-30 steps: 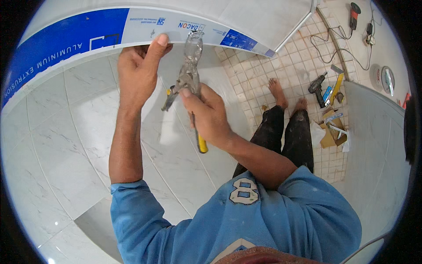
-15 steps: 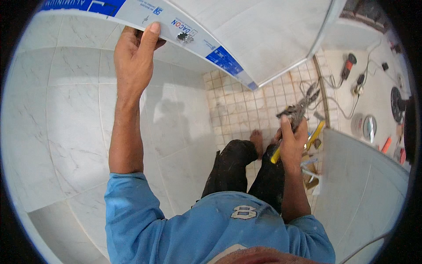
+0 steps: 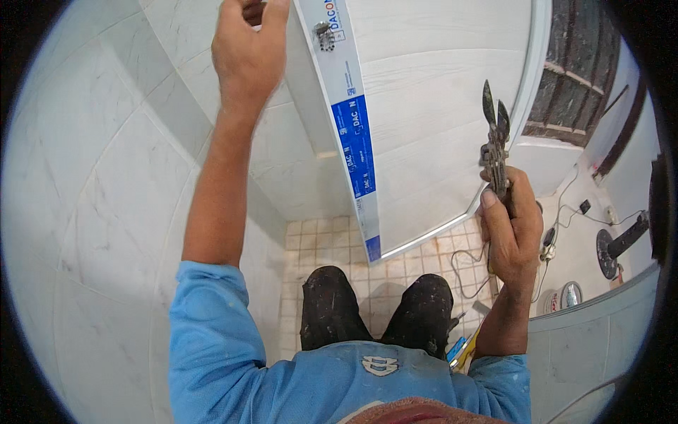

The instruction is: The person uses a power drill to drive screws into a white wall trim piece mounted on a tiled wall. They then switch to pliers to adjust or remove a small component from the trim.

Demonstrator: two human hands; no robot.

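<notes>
My right hand [image 3: 514, 226] is closed round tin snips [image 3: 497, 159], their dark blades pointing up and spread apart. Left of them stands a white door [image 3: 438, 127], whose edge carries blue and white protective film [image 3: 357, 148]. High on that edge is a rough hole [image 3: 325, 37] ringed by small drilled holes. My left hand [image 3: 251, 60] is raised beside the edge near the top of the view, its fingers curled. The fingertips run out of the picture, so whatever they grip, if anything, is hidden.
Small floor tiles [image 3: 321, 244] lie under my legs, with marbled wall tiles [image 3: 106, 233] on the left. Yellow-handled tools [image 3: 470, 346] lie by my right knee. Cables [image 3: 462, 283], a bucket [image 3: 565, 298] and a black round-based object [image 3: 607, 253] are at the right.
The snips have risen and turned upright in my right hand. My left hand is higher in the picture. The door edge now appears steeper, and the view has shifted.
</notes>
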